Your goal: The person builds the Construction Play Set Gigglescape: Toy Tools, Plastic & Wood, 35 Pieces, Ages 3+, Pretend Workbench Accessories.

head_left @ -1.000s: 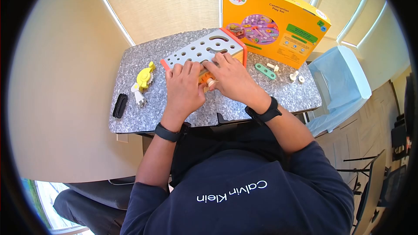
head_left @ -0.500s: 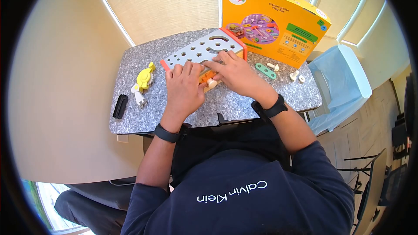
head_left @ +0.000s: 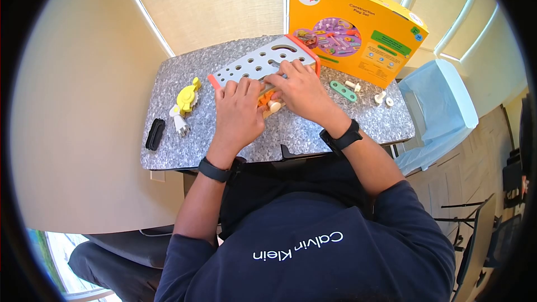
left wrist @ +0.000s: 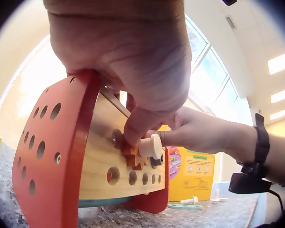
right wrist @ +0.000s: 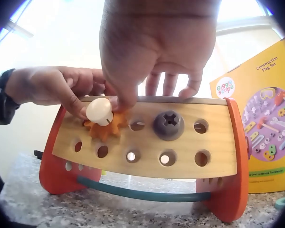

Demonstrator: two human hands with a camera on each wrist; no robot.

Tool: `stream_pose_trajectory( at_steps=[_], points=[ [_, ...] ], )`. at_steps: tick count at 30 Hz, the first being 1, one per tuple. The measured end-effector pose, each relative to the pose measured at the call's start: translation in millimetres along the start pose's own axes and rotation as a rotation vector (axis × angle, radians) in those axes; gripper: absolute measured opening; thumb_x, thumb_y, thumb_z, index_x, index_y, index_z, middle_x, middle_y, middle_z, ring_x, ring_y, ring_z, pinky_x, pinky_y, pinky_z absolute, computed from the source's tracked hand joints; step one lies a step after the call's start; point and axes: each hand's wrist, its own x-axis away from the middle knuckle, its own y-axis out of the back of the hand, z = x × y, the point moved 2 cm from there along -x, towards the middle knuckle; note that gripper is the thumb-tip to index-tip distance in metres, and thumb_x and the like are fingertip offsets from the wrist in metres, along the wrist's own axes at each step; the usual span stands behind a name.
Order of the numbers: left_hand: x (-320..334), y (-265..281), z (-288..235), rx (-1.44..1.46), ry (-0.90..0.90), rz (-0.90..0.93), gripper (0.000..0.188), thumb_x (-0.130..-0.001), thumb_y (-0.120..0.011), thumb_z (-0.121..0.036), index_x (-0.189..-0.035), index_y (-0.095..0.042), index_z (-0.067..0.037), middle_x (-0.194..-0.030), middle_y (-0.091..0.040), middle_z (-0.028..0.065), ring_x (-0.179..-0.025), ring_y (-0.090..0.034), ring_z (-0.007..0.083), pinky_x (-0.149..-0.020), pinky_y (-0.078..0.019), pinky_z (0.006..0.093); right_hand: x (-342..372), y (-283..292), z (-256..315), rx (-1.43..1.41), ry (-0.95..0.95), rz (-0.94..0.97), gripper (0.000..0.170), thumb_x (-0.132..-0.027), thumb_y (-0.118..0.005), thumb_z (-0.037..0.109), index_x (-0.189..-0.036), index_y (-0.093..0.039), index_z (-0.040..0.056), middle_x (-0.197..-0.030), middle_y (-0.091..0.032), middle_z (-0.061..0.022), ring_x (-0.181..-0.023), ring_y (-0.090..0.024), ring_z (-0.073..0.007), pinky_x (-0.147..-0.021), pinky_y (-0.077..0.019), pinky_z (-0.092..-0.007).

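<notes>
The toy bench (head_left: 257,59) has a grey holed top, red ends and a wooden front (right wrist: 180,147). An orange gear (right wrist: 107,129) lies against the front's left part, a cream bolt (right wrist: 99,111) sticking out of it. The left hand (head_left: 239,113) grips the bench's upper edge, fingers on top and thumb (left wrist: 137,126) touching the gear. Beside it the right hand (head_left: 305,98) lays its fingers over the same edge, its thumb (right wrist: 124,97) by the gear's upper right. A grey slotted piece (right wrist: 169,126) sits in the front, right of the gear.
A yellow box (head_left: 358,33) stands behind the bench. On the speckled table (head_left: 207,56) lie a yellow toy (head_left: 187,98), a white piece (head_left: 180,122) and a black item (head_left: 155,135) at left; a green strip (head_left: 343,91) and cream bolts (head_left: 380,98) at right. A lined bin (head_left: 439,106) stands beyond.
The right thumb and fingers have moved off the cream bolt's head, which shows more fully. The left hand keeps nearly the same place.
</notes>
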Motion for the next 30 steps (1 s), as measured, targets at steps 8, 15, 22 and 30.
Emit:
stream_pose_trajectory(
  at_steps=[8, 15, 22, 30],
  points=[
    [-0.4, 1.7, -1.4, 0.036, -0.001, -0.02, 0.043, -0.077, -0.079, -0.013, -0.117, -0.062, -0.01, -0.109, -0.061, 0.0062, -0.104, -0.056, 0.0281, -0.089, -0.0385, 0.0451, -0.2, 1.4, -2.4, -0.072, -0.007, -0.007, 0.041, -0.078, -0.082, 0.015, -0.117, -0.074, 0.0149, -0.107, -0.061, -0.0096, -0.104, -0.06, -0.0313, -0.09, -0.0515, -0.0423],
    [-1.3, 2.6, -1.9, 0.038, 0.004, -0.005, 0.046, -0.076, -0.08, -0.013, -0.118, -0.062, -0.01, -0.111, -0.061, 0.0073, -0.105, -0.056, 0.0287, -0.09, -0.0387, 0.0454, 0.4, 0.0, -4.2, -0.069, -0.021, -0.006, 0.041, -0.078, -0.083, 0.018, -0.118, -0.075, 0.0152, -0.107, -0.061, -0.0093, -0.105, -0.06, -0.0306, -0.09, -0.0515, -0.0422],
    [-1.8, 3.1, -2.7, 0.029, 0.006, 0.002, 0.047, -0.075, -0.079, -0.011, -0.118, -0.061, -0.01, -0.111, -0.061, 0.0075, -0.105, -0.056, 0.0291, -0.091, -0.0388, 0.0453, 1.7, -3.0, -3.6, 0.012, -0.017, -0.034, 0.034, -0.083, -0.077, 0.026, -0.116, -0.075, 0.0198, -0.106, -0.061, -0.0035, -0.107, -0.06, -0.023, -0.088, -0.0458, -0.0419],
    [-2.2, 3.5, -3.4, 0.025, -0.001, 0.012, 0.047, -0.075, -0.078, -0.012, -0.118, -0.062, -0.009, -0.109, -0.06, 0.0066, -0.104, -0.054, 0.0283, -0.091, -0.0386, 0.0444, 2.3, -3.0, -2.8, 0.041, -0.014, -0.051, 0.031, -0.084, -0.076, 0.025, -0.114, -0.074, 0.0201, -0.104, -0.061, -0.0031, -0.105, -0.06, -0.0222, -0.088, -0.0432, -0.0416]
  ],
)
